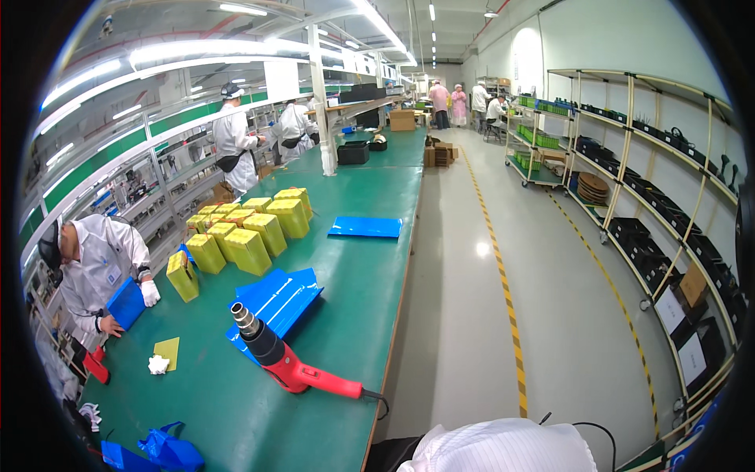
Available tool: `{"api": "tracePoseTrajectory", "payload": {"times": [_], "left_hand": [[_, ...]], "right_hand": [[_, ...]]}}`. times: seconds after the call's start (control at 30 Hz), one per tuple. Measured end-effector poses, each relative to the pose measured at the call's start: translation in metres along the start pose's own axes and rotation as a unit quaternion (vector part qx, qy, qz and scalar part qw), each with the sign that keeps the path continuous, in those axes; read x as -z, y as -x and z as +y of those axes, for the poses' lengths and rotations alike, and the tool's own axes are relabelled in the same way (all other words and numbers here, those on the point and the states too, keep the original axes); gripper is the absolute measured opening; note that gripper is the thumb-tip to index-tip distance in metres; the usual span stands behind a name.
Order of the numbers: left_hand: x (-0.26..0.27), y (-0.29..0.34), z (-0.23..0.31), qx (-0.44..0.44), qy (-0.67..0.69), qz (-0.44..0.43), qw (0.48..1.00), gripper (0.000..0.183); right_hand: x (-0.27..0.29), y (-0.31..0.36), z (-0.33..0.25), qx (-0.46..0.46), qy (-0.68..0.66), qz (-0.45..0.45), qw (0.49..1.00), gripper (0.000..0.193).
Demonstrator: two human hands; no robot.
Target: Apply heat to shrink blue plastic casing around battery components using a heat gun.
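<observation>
Heat gun on surface, nozzle upper left, handle toward white garment, lower edge; hands out of frame, state cannot be told.

Glossy blue plastic sheets; heat gun red plastic, shiny metal nozzle.

A factory floor, this, an assembly workshop by every sign! The long green workbench sweeps up towards twelve o'clock, a red heat gun lying on it at seven, yellow blocks in rows at nine! Workers in white coats at ten! Round at three, tall racks of black bins; at five, a striped safety line down the grey floor; tube lights blazing at twelve!
</observation>
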State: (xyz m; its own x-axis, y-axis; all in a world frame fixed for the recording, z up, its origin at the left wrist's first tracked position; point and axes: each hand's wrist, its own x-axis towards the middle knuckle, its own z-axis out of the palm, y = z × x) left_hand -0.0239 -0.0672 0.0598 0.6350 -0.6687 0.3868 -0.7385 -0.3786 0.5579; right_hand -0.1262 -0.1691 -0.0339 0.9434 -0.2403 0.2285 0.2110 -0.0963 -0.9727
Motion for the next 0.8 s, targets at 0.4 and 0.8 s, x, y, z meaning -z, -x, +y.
{"api": "tracePoseTrajectory", "payload": {"times": [0.4, 0.8], "left_hand": [[-0.001, -0.004, 0.01, -0.009, 0.023, 0.011, 1.0, 0.063], [0.004, -0.005, 0.025, 0.011, 0.005, 0.006, 1.0, 0.064]], "right_hand": [[0.013, -0.004, -0.017, 0.162, 0.099, 0.081, 0.979, 0.022], [0.009, 0.001, -0.016, 0.151, 0.136, 0.08, 0.976, 0.019]]}}
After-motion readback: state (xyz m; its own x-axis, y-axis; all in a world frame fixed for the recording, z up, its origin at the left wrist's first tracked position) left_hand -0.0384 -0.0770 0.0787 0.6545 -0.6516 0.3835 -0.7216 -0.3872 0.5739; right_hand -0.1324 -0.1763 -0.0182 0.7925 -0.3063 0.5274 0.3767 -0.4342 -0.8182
